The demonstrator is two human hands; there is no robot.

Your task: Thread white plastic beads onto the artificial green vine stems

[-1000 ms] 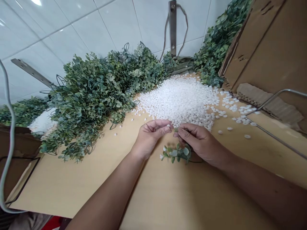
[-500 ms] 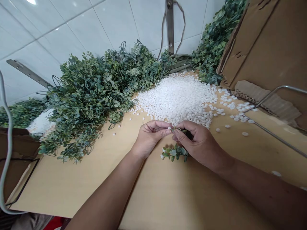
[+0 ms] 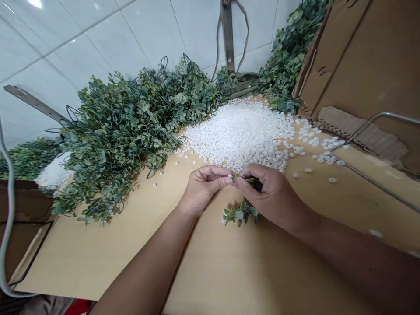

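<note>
My left hand (image 3: 206, 186) pinches a small white plastic piece (image 3: 230, 176) between thumb and forefinger. Right against it, my right hand (image 3: 267, 186) is closed on an artificial leaf sprig (image 3: 241, 213). The tip of one stem meets the white piece between both sets of fingertips. Another leafy end of the sprig hangs below my right hand, with white bits at its left tip. Part of the sprig is hidden inside my right palm. Just beyond my fingers spreads a heap of small white plastic pieces (image 3: 243, 131).
A large pile of artificial greenery (image 3: 131, 118) lies left and behind. More greenery (image 3: 285, 57) stands at the back right beside a cardboard box (image 3: 361, 61). A bent metal rod (image 3: 377, 179) crosses the right side. A white cable (image 3: 8, 210) hangs at the left.
Both hands stay together at nearly the same spot, fingertips shifting slightly around the stem tip. The hanging sprig end has dipped a little. The whole view has moved slightly.
</note>
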